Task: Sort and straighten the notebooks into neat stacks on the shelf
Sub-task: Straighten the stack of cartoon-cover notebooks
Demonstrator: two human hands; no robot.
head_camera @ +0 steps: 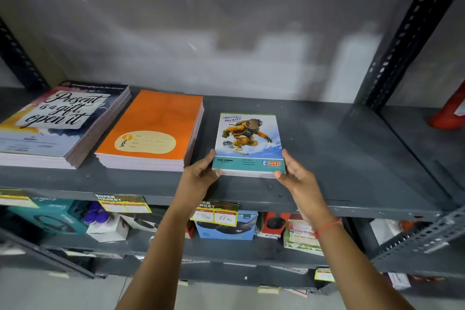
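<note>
A small stack of notebooks with a snowboarder cover (247, 139) lies flat on the grey metal shelf (339, 158). My left hand (198, 176) grips its near left corner and my right hand (297, 173) grips its near right corner, thumbs on the cover. To the left sits an orange notebook stack (153, 128), squared up. Farther left lies a thicker stack (60, 118) with a "Present is a gift, open it" cover, angled slightly.
The shelf stretches bare to the right of the small stack up to a perforated upright post (402, 40). A red object (450, 111) stands on the neighbouring shelf at far right. Boxed goods and price tags (214, 214) fill the shelf below.
</note>
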